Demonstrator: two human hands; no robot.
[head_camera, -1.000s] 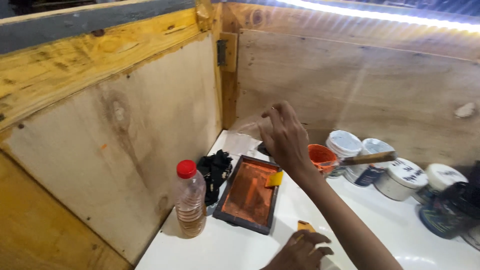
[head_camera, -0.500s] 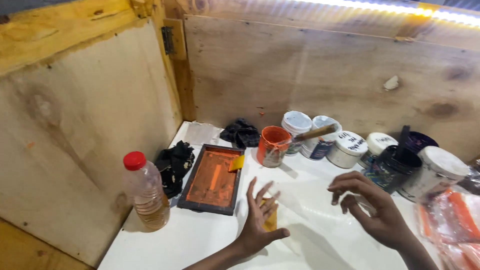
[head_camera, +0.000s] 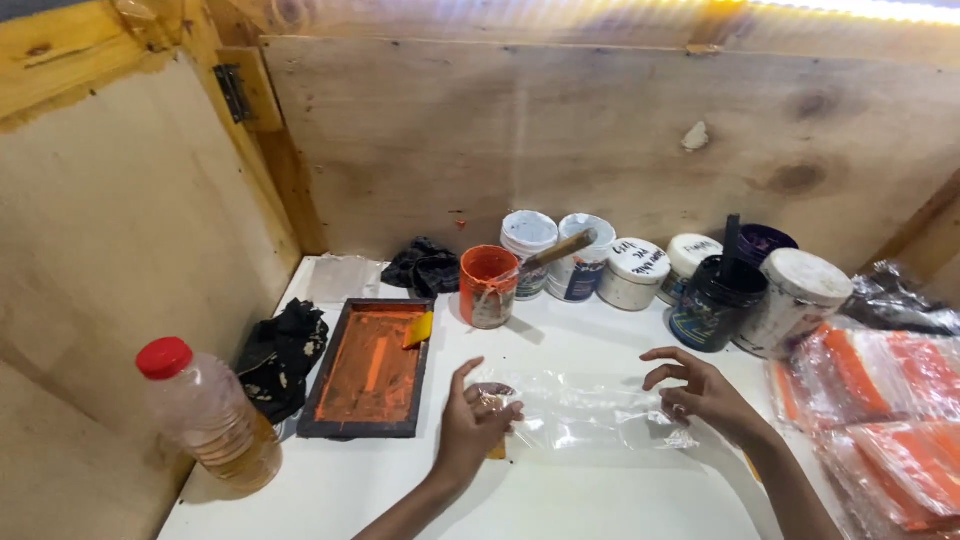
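A clear plastic bag (head_camera: 590, 412) lies flat on the white table (head_camera: 560, 500). My left hand (head_camera: 470, 425) rests on its left end, fingertips pinching it near a small yellow piece. At the bag's right end hovers my right hand (head_camera: 700, 392), fingers curled and spread, touching the plastic edge. Behind them stands an orange paint cup (head_camera: 487, 285) with a wooden-handled tool leaning in it. To its left lies a dark framed screen (head_camera: 368, 368) coated in orange ink, a yellow scraper on its corner.
A red-capped bottle (head_camera: 208, 415) of amber liquid stands front left beside black rags (head_camera: 280, 350). Several white and dark paint tubs (head_camera: 700, 280) line the plywood back wall. Stacked orange-and-clear packets (head_camera: 880, 410) fill the right side.
My right hand left the tool in the orange cup and came down to the table. Both hands have spread the clear bag flat between them. The view swung right.
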